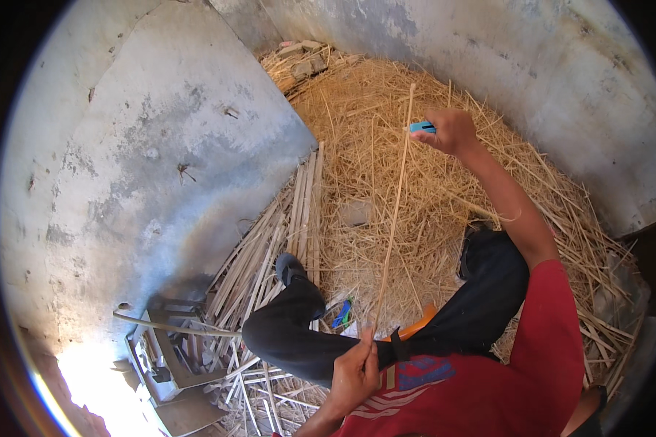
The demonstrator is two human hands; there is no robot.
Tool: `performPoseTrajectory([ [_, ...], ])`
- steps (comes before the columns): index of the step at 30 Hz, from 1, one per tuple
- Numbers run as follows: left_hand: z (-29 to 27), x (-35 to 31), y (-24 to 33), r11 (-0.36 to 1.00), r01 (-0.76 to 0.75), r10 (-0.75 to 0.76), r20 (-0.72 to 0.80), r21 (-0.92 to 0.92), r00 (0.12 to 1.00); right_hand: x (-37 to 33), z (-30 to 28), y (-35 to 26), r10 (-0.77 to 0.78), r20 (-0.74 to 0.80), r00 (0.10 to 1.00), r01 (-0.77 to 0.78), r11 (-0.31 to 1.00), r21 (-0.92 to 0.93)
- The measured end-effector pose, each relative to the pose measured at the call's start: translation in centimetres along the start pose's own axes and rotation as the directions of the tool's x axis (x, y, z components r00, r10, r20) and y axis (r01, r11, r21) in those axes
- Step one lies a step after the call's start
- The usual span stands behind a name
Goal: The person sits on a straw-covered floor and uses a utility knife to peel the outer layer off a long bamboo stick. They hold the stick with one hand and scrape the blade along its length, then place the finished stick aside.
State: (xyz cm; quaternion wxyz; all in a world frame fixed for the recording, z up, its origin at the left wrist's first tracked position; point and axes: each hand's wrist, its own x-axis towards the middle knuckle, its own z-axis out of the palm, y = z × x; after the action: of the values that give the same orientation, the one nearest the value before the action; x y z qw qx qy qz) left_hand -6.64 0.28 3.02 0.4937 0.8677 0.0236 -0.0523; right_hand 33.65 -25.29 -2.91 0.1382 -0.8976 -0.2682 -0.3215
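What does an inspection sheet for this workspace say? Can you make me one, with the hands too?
Surface: floor, mostly covered with straw-like shavings.
Job's things: one long, thin pale strip and a small blue tool near its far end.
Clutter: long pale strips piled on the left; a blue-and-green item and an orange thing, kinds unclear.
Hands: left hand pinches the strip's near end; right hand grips the blue tool.
Cables: nothing seen.
Surroundings: stained, worn walls; blocks at the far end; bright light at lower left.
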Motion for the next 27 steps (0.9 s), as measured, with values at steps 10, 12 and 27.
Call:
performPoseTrajectory([
  [10, -1.6, -6.8, -3.5, 0.995, 0.097, -0.097, 0.011, -0.030, 0.995, -2.7, -2.2, 17.2, 0.865, 0.067, 0.498, -0.842, 0.500, -0.202],
  [12, -2.2, -4.8, -5.3, 0.894, 0.280, -0.306, -0.020, -0.351, 0.952, -4.9, -0.8, 17.3, 0.807, 0.127, 0.576, -0.767, 0.588, -0.258],
  [27, -0.4, 8.9, -0.9, 0.672, 0.182, -0.237, 0.025, -0.718, 0.971, -6.4, -5.8, -17.6, -0.109, 0.238, 0.965, -0.037, 0.843, 0.537],
])
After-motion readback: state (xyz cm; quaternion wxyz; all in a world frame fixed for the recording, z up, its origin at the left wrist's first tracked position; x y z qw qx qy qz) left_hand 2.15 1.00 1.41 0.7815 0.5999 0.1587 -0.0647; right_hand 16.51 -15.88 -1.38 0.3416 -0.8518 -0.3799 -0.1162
